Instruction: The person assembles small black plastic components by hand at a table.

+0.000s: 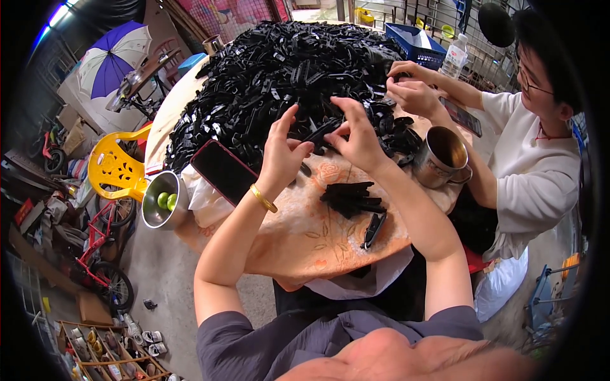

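A heap of long black plastic pieces (273,76) covers the far part of the table. At its near edge my right hand (360,141) pinches one black plastic piece (319,133) between thumb and fingers, its index finger stretched out. My left hand (284,152), with a gold bangle on the wrist, is close to the piece's other end. Its fingers are raised and apart from the thumb; whether the thumb touches the piece I cannot tell. Nearer me lie a small stack of black pieces (352,199) and a black-and-silver tool like a nail clipper (373,230).
A phone (223,170) lies left of my left hand, beside a metal bowl (151,209) with green fruit. At right stand a metal mug (438,159), a bottle (455,56) and a blue basket (419,44). A co-worker (540,152) handles black pieces there. A yellow chair (115,162) stands left.
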The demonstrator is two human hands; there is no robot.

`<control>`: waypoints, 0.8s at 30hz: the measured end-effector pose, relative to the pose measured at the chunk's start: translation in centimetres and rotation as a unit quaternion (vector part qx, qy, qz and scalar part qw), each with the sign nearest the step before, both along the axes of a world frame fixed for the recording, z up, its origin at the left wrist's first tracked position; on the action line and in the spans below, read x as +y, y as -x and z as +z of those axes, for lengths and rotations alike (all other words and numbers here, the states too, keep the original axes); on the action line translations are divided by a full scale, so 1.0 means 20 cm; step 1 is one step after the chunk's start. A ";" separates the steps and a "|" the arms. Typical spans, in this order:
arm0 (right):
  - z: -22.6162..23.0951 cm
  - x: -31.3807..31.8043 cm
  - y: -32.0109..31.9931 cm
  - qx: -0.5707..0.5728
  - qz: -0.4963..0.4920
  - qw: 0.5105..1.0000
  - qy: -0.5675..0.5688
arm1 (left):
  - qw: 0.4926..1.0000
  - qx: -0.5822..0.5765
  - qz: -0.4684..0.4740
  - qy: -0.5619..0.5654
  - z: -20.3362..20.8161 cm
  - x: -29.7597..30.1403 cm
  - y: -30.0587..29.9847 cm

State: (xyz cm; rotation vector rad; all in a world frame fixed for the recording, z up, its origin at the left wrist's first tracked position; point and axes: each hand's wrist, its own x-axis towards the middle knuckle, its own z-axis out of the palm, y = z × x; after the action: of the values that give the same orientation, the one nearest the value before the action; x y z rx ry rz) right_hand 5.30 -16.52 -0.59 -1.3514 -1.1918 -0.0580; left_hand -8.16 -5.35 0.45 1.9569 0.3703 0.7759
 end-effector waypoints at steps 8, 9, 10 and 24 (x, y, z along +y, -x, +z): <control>-0.11 -0.01 -0.06 -0.242 -0.107 0.945 0.191 | 0.966 0.183 -0.065 -0.173 -0.02 0.05 0.05; -0.12 0.00 -0.05 -0.256 -0.108 0.938 0.208 | 0.951 0.181 -0.072 -0.240 -0.03 0.04 0.05; -0.11 0.01 -0.04 -0.270 -0.108 0.930 0.225 | 0.932 0.178 -0.078 -0.305 -0.04 0.02 0.04; 0.05 -0.08 -0.04 0.285 0.196 0.928 0.138 | 0.974 0.055 -0.120 0.186 -0.06 0.00 0.01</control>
State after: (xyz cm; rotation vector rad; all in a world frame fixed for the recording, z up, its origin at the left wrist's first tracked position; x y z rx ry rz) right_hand 6.00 -18.17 0.37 -1.2217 -0.9611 0.7675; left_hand -8.36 -5.32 -0.80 1.6553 0.3111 0.4080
